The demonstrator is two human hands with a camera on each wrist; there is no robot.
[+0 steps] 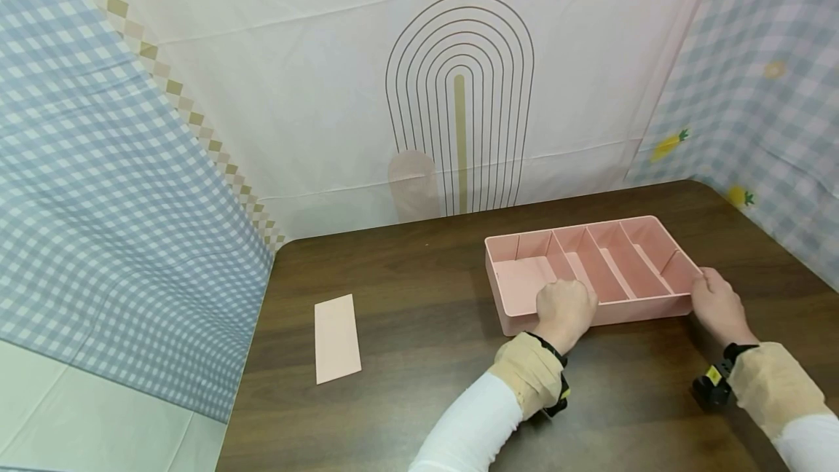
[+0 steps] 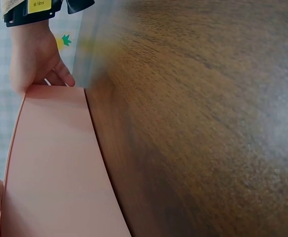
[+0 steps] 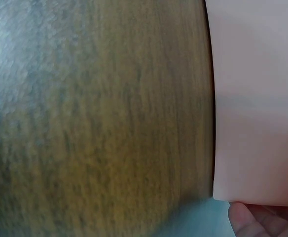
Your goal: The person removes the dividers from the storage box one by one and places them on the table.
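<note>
A shallow pink divided storage box [image 1: 583, 317] lies at the right of the table, with upright dividers across it and a wider compartment at its left. My left hand [image 1: 566, 308] has its fingers curled over the rim of the near wall; only a sliver of this hand shows in the left wrist view. At the near right corner, my right hand [image 1: 719, 304] holds the box's end. The left wrist view shows the right hand [image 2: 38, 59] beyond the long pink wall [image 2: 60, 158]. Fingertips [image 3: 240, 215] touch the box end in the right wrist view.
A flat pink rectangular panel [image 1: 337, 339] lies apart on the dark wooden table [image 1: 419, 384], to the left. Patterned cloth [image 1: 328, 93] hangs behind the table, with checked cloth [image 1: 118, 166] along the left and more at the right.
</note>
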